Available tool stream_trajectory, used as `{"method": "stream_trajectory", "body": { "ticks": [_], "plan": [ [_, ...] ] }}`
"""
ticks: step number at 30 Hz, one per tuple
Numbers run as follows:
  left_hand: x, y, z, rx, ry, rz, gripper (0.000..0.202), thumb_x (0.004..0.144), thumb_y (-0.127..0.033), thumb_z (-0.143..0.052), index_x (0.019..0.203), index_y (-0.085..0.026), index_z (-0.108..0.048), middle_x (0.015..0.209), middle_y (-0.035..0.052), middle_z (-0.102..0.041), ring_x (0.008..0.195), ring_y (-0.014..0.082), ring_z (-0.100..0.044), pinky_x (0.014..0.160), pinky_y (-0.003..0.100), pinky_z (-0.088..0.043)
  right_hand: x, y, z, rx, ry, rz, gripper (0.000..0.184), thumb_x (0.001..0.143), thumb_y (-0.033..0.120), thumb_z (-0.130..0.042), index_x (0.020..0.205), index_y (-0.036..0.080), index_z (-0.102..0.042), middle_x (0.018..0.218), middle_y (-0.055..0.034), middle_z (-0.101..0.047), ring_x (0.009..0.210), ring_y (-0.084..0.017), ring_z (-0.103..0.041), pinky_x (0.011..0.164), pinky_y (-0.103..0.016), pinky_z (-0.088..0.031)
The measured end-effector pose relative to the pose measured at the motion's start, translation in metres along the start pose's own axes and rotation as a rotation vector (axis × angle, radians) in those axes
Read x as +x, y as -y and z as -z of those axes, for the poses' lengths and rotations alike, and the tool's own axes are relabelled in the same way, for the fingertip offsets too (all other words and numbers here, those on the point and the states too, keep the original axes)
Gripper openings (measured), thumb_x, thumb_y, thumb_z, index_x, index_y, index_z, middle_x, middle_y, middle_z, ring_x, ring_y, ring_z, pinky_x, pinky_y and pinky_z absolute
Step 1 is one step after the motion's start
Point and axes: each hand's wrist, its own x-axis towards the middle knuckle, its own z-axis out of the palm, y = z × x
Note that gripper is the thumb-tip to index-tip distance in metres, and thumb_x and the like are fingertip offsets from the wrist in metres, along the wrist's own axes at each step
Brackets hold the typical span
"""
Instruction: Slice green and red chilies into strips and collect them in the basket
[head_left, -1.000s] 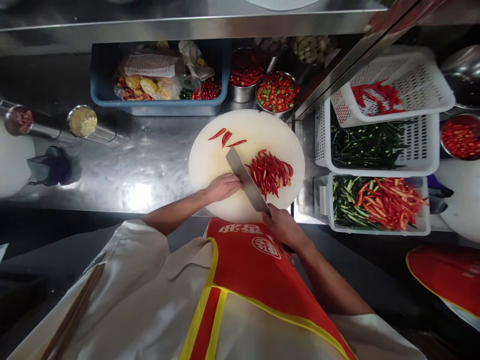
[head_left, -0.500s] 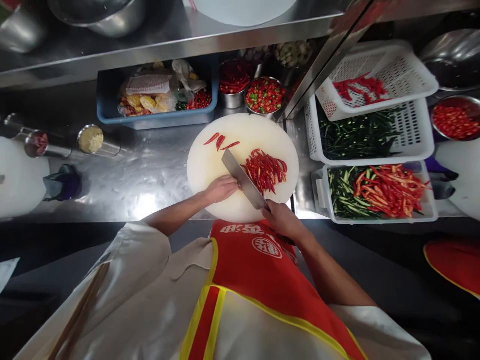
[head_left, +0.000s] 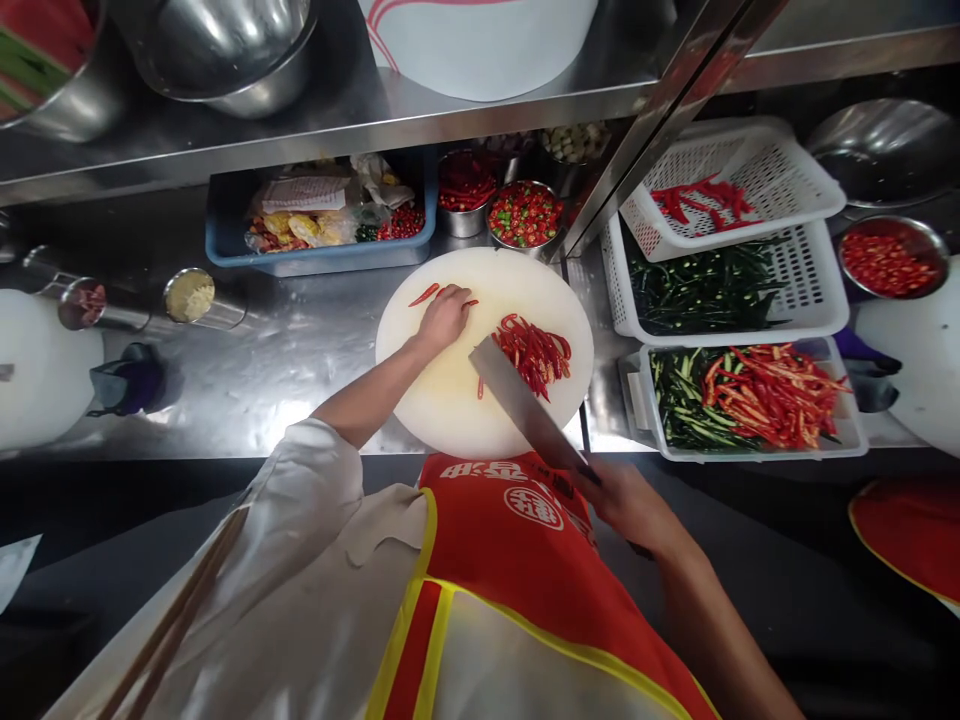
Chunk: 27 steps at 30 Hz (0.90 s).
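A round white cutting board (head_left: 420,395) lies in front of me on the steel counter. My left hand (head_left: 445,318) is at its far part, fingers together and curled down on a red chili pepper (head_left: 471,303) that is partly hidden beneath them. Just left of the fingertips lies another red chili (head_left: 425,294). My right hand (head_left: 626,505) grips the handle of a cleaver (head_left: 525,405), whose blade slants over the board's right half. The blade's tip is beside a heap of cut red chili strips (head_left: 534,352). One loose strip (head_left: 480,388) lies left of the blade.
On the right stand a clear tub (head_left: 859,440) of green and red strips and white baskets (head_left: 806,328) with green and red chilies. Behind the board are a blue bin (head_left: 315,262) and a bowl of chopped chilies (head_left: 525,212). A steel shelf (head_left: 360,130) overhangs the back.
My left hand has moved from beside the blade to the chilies at the board's far side. My right hand has drawn the cleaver back to the right, leaving a strip on the board.
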Motion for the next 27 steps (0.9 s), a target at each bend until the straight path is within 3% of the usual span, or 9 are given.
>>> {"method": "stream_trajectory", "body": {
  "ticks": [2,4,9,13,16,20,27],
  "plan": [
    [0.014,0.011,0.003,0.075,0.118,-0.008,0.019,0.088,-0.011,-0.049,0.088,-0.013,-0.068,0.092,0.0102,-0.064,0.094,0.0232,-0.061,0.089,0.038,-0.049,0.002,0.002,-0.002,-0.041,0.070,0.037,0.039,0.093,0.050,-0.038,0.091,0.021,-0.065,0.080,-0.0063,-0.071,0.068,-0.020,-0.060,0.060,-0.028,-0.037],
    [0.012,0.022,0.007,0.128,0.176,-0.023,0.019,0.085,-0.009,-0.049,0.084,-0.014,-0.068,0.091,0.0102,-0.062,0.091,0.0233,-0.060,0.085,0.037,-0.049,0.006,0.001,-0.007,-0.061,0.096,0.053,0.040,0.093,0.048,-0.038,0.097,0.022,-0.067,0.083,-0.0063,-0.072,0.068,-0.020,-0.061,0.060,-0.028,-0.036],
    [-0.045,0.037,0.022,0.103,0.184,-0.082,0.020,0.089,-0.019,-0.051,0.090,-0.018,-0.071,0.094,0.0076,-0.059,0.090,0.0206,-0.059,0.080,0.034,-0.050,0.022,-0.007,-0.017,-0.063,-0.041,-0.083,0.039,0.091,0.049,-0.038,0.083,0.019,-0.062,0.075,-0.0061,-0.069,0.067,-0.019,-0.060,0.059,-0.027,-0.035],
    [-0.097,0.014,0.017,-0.022,0.238,-0.304,0.027,0.096,-0.025,-0.044,0.097,-0.021,-0.071,0.097,0.0059,-0.061,0.091,0.0178,-0.058,0.083,0.031,-0.049,0.027,-0.002,-0.014,-0.050,-0.083,-0.123,0.036,0.090,0.049,-0.037,0.084,0.021,-0.059,0.078,-0.0070,-0.070,0.069,-0.020,-0.061,0.060,-0.027,-0.036],
    [-0.119,-0.010,0.003,-0.086,0.227,-0.398,0.029,0.099,-0.025,-0.040,0.100,-0.020,-0.069,0.101,0.0068,-0.064,0.095,0.0173,-0.058,0.089,0.032,-0.047,0.026,0.008,-0.010,-0.135,-0.029,-0.079,0.036,0.091,0.047,-0.037,0.085,0.020,-0.060,0.081,-0.0088,-0.071,0.070,-0.020,-0.062,0.060,-0.027,-0.034],
    [-0.128,-0.023,-0.009,-0.135,0.142,-0.391,0.029,0.100,-0.025,-0.040,0.098,-0.018,-0.068,0.100,0.0069,-0.066,0.096,0.0173,-0.059,0.090,0.033,-0.048,0.022,0.020,-0.003,-0.181,0.040,0.003,0.034,0.093,0.044,-0.037,0.085,0.021,-0.061,0.081,-0.0079,-0.071,0.072,-0.020,-0.062,0.060,-0.027,-0.032],
    [-0.130,-0.017,-0.015,-0.162,0.094,-0.373,0.027,0.099,-0.024,-0.041,0.095,-0.018,-0.067,0.099,0.0068,-0.067,0.093,0.0172,-0.060,0.088,0.034,-0.050,0.008,0.027,0.029,-0.147,0.174,-0.019,0.034,0.096,0.043,-0.036,0.087,0.023,-0.062,0.089,-0.0060,-0.071,0.078,-0.019,-0.062,0.062,-0.027,-0.033]
  ]
}}
